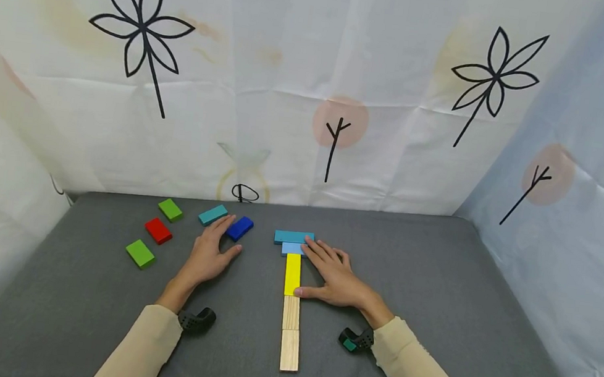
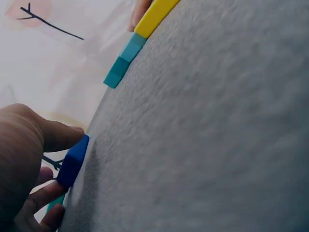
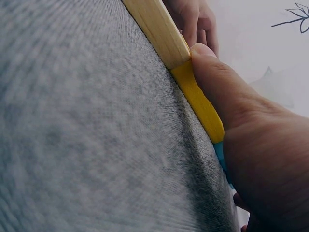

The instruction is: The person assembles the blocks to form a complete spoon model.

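My left hand lies with thumb and fingers spread around the near side of a dark blue block. Its fingertips reach the gap between that block and a teal block. In the left wrist view the thumb is right by the dark blue block's upper end. My right hand rests beside a column of blocks, fingertips at a light blue block and a teal crosswise block. Its thumb touches the yellow block near its joint with a plain wooden block.
A second wooden block forms the column's near end. Left of the left hand lie a red block and two green blocks, all on the grey cloth. White printed curtains enclose the back and sides.
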A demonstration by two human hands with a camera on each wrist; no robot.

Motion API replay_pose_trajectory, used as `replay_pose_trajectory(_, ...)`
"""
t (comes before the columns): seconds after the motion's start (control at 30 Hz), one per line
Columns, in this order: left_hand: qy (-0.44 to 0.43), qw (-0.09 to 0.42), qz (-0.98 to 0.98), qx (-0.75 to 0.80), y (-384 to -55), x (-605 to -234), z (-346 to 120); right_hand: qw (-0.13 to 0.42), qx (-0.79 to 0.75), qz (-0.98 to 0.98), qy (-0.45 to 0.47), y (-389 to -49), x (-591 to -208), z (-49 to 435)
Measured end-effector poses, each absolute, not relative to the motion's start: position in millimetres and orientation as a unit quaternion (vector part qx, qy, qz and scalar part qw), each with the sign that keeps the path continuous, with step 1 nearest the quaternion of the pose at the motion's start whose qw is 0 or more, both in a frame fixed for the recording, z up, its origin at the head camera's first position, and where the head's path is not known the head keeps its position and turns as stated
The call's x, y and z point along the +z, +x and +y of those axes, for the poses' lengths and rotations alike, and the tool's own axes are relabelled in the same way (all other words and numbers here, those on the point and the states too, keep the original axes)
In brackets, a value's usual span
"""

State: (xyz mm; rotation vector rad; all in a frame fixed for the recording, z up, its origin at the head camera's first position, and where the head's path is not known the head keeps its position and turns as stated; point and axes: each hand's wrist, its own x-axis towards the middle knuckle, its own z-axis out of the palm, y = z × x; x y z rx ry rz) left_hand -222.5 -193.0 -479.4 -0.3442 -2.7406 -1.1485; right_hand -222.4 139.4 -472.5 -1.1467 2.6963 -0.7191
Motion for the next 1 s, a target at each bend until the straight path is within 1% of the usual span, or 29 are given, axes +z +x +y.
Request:
replay_pose_trajectory(0.1,-0.134,0.07,-0.909,-0.388,-229,-478,-196,0.058,-0.24,0.892,-0.38,-222,-472,140)
replay_pose_trajectory(0.2,-0.153,0.05,-0.905,-0.395,-238,-476,-200,0.059,-0.238,0.892,-0.379,-222,-472,140)
replay_pose_trajectory(0.43,-0.17,-0.049,-0.905,-0.386,-259,-466,-209,0.061,-0.233,0.895,-0.376,-223,-475,140)
replay_pose_trajectory(0.53,-0.161,-0.075,-0.905,-0.387,-264,-461,-211,0.062,-0.235,0.894,-0.376,-223,-475,139)
replay_pose_trajectory(0.63,-0.146,-0.072,-0.906,-0.392,-265,-459,-208,0.063,-0.234,0.895,-0.376,-223,-476,139)
replay_pose_trajectory(0.83,-0.118,-0.028,-0.9,-0.418,-271,-456,-185,0.063,-0.235,0.895,-0.373,-223,-475,138)
replay_pose_trajectory(1.0,-0.109,-0.022,-0.899,-0.423,-283,-455,-164,0.067,-0.238,0.896,-0.368,-223,-473,138)
